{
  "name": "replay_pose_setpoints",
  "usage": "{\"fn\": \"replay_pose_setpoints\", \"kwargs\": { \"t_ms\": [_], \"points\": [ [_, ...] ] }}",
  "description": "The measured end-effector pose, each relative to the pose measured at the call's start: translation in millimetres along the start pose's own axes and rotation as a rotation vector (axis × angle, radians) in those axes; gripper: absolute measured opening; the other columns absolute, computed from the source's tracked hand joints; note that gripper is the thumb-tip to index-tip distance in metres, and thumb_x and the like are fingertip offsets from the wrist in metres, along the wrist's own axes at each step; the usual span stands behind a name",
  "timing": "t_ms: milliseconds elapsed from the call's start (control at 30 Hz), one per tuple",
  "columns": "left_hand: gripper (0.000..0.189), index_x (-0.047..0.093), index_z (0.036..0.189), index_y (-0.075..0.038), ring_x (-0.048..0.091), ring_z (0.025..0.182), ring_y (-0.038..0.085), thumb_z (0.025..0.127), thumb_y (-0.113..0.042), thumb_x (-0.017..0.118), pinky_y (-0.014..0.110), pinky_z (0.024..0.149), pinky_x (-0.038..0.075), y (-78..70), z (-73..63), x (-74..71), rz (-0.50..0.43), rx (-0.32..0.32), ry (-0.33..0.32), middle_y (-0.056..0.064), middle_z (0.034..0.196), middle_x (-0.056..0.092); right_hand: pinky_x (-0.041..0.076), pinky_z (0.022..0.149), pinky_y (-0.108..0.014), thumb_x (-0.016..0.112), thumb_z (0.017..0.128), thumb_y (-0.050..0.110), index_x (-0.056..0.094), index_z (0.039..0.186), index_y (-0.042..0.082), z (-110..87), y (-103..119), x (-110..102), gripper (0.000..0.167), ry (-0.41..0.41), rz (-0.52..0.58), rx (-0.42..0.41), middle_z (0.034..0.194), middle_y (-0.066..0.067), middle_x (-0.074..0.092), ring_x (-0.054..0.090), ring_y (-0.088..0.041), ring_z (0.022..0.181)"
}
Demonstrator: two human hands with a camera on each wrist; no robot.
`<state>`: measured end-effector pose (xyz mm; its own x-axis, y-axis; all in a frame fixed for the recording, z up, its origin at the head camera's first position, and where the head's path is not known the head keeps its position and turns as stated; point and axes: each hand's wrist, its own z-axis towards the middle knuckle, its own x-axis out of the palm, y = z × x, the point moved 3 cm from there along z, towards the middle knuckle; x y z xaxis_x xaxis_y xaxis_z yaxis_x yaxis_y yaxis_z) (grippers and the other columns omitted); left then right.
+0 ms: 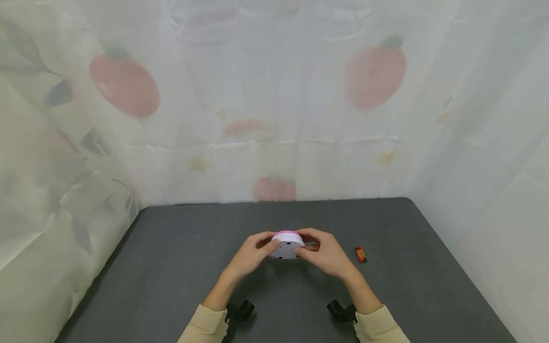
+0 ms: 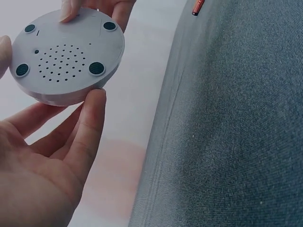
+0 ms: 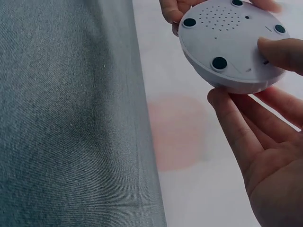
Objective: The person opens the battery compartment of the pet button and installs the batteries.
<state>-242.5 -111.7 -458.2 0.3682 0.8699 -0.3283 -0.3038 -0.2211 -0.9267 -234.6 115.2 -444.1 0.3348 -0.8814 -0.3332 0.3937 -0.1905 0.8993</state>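
Dark grey tabletop (image 1: pixel 283 305), fruit-print curtain (image 1: pixel 274 162) behind; left hand (image 1: pixel 252 252) and right hand (image 1: pixel 324 252) grasp round white perforated device (image 1: pixel 287 248) above tabletop; red batteries (image 1: pixel 360 255) lie right.

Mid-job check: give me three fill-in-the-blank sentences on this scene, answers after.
The round white plastic device has ____ dark round feet underneath.
On the right hand, the ____ rests on the device's underside.
Small red-and-black batteries lie to the device's ____ in the head view.
Answers: four; thumb; right.
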Motion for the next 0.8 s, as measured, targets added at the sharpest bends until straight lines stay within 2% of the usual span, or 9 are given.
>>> {"fn": "replay_pose_setpoints", "kwargs": {
  "t_ms": [167, 300, 433, 567, 667, 800],
  "points": [
    [0.034, 0.063, 0.134, -0.005, 0.067, 0.101, 0.021, 0.105, -0.022, 0.058, 0.047, 0.085, 0.055, -1.6, 1.5, 0.8, -0.013, 0.01, -0.008, 0.011, 0.119, 0.068, 0.056, 0.086, -0.032, 0.075, 0.095, 0.021, 0.064, 0.13, 0.003, 0.7, 3.1, -2.1, 0.041, -0.051, -0.004, 0.028, 0.121, -0.015, 0.067, 0.068, -0.031, 0.108],
    [0.041, 0.058, 0.141, -0.009, 0.064, 0.109, 0.021, 0.103, -0.023, 0.062, 0.039, 0.09, 0.054, -4.7, -0.2, 2.6, 0.026, 0.025, -0.025, 0.009, 0.124, 0.066, 0.056, 0.085, -0.031, 0.074, 0.095, 0.022, 0.065, 0.128, 0.003, 0.4, 5.2, -3.8, 0.039, -0.08, -0.005, 0.062, 0.118, -0.014, 0.068, 0.068, -0.029, 0.106],
    [0.063, 0.046, 0.152, -0.019, 0.06, 0.118, 0.021, 0.096, -0.025, 0.073, 0.038, 0.097, 0.051, -9.7, -3.1, 5.6, 0.087, 0.073, -0.049, 0.004, 0.134, 0.06, 0.056, 0.08, -0.03, 0.074, 0.095, 0.02, 0.066, 0.126, -0.001, 0.7, 4.4, -5.3, 0.037, -0.105, 0.016, 0.105, 0.113, -0.014, 0.07, 0.071, -0.024, 0.099],
    [0.087, 0.034, 0.158, -0.028, 0.054, 0.126, 0.021, 0.087, -0.028, 0.084, 0.043, 0.103, 0.046, -13.4, -4.7, 8.6, 0.138, 0.126, -0.07, 0.0, 0.146, 0.051, 0.058, 0.079, -0.041, 0.073, 0.095, 0.019, 0.067, 0.122, -0.005, 1.9, 3.6, -5.1, 0.037, -0.116, 0.069, 0.161, 0.106, -0.014, 0.072, 0.072, -0.021, 0.089],
    [0.1, 0.028, 0.16, -0.035, 0.05, 0.13, 0.019, 0.081, -0.031, 0.089, 0.045, 0.105, 0.043, -14.6, -4.6, 11.1, 0.18, 0.138, -0.072, -0.004, 0.152, 0.044, 0.057, 0.081, -0.051, 0.072, 0.096, 0.021, 0.066, 0.121, -0.006, 3.3, 3.8, -4.3, 0.037, -0.112, 0.118, 0.208, 0.102, -0.015, 0.073, 0.071, -0.021, 0.086],
    [0.114, 0.021, 0.161, -0.041, 0.047, 0.132, 0.017, 0.074, -0.035, 0.094, 0.048, 0.105, 0.042, -16.1, -5.2, 14.1, 0.206, 0.12, -0.064, -0.007, 0.155, 0.038, 0.055, 0.085, -0.055, 0.07, 0.098, 0.025, 0.065, 0.122, -0.007, 3.5, 4.2, -2.4, 0.04, -0.092, 0.191, 0.266, 0.101, -0.014, 0.074, 0.071, -0.023, 0.088]
  ]
}}
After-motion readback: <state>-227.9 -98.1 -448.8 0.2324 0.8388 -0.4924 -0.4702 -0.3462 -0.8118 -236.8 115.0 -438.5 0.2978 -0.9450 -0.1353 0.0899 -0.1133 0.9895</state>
